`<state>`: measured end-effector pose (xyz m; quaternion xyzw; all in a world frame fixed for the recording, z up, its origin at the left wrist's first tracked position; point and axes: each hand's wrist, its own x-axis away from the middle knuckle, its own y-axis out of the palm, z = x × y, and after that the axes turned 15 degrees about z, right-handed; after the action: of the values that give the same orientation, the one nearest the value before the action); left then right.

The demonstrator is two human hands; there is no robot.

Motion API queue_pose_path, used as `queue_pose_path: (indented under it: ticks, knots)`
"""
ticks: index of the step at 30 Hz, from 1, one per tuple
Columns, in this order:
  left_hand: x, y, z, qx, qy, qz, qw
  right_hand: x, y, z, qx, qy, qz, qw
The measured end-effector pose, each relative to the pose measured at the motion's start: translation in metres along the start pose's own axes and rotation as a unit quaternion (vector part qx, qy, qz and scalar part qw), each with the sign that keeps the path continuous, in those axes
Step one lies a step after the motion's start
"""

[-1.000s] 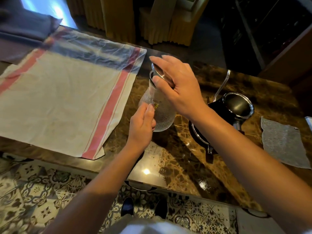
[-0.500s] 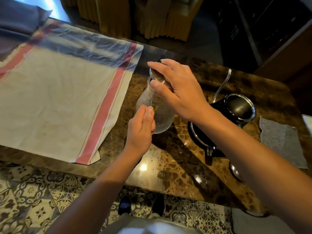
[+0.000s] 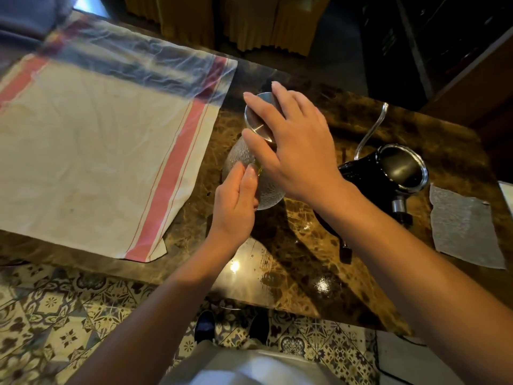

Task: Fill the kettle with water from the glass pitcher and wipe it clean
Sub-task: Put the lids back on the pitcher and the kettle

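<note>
Nearest the viewer, patterned floor tiles (image 3: 69, 307) and two dark shoes (image 3: 205, 326) show below the edge of the brown marble table (image 3: 291, 273). The left hand (image 3: 236, 204) rests against the near side of the glass pitcher (image 3: 266, 190), fingers nearly straight and pressed to the textured glass. The right hand (image 3: 294, 145) lies over the pitcher's metal lid (image 3: 256, 115), thumb and fingers curled round its rim. The pitcher stands upright on the table, long axis vertical; its contents cannot be made out — the hands cover most of it.

Right of the pitcher stands the black kettle (image 3: 388, 173), lid off, mouth open upward, its thin spout (image 3: 372, 129) curving away from the viewer; the dark interior hides any water level, and the right forearm crosses its near side. A grey cloth (image 3: 466, 232) lies flat further right. A large striped towel (image 3: 97, 151) covers the table's left — its far end blurred.
</note>
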<state>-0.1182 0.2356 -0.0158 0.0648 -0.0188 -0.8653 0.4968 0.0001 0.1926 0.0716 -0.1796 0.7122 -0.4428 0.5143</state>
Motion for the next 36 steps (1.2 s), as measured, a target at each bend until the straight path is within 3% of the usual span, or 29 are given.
queue_pose_path:
  ticks: [11, 17, 21, 25, 29, 32, 36]
  knots:
    - [0.007, 0.004, 0.004, -0.051, 0.048, 0.044, 0.997, -0.003, -0.012, 0.001, -0.058, 0.028, -0.075, 0.995]
    - [0.007, -0.004, 0.007, -0.09, 0.066, 0.026, 0.993, 0.001, -0.028, 0.003, 0.043, -0.038, -0.088, 0.994]
    - [0.005, -0.011, 0.01, -0.179, 0.128, 0.023, 0.975, 0.019, -0.064, 0.02, -0.032, 0.031, -0.069, 0.997]
    - [0.006, -0.017, 0.021, -0.329, 0.207, 0.063, 0.919, 0.057, -0.098, 0.056, -0.025, 0.069, 0.034, 0.997]
    - [0.023, -0.013, 0.038, -0.274, 0.253, 0.13, 0.919, 0.11, -0.12, 0.103, -0.026, 0.124, 0.127, 0.984]
    - [0.053, 0.006, 0.045, -0.259, 0.311, 0.126, 0.906, 0.149, -0.126, 0.146, -0.049, 0.206, 0.111, 0.971]
    - [0.087, 0.042, 0.039, -0.277, 0.315, 0.108, 0.901, 0.2, -0.117, 0.196, -0.041, 0.262, 0.025, 0.964]
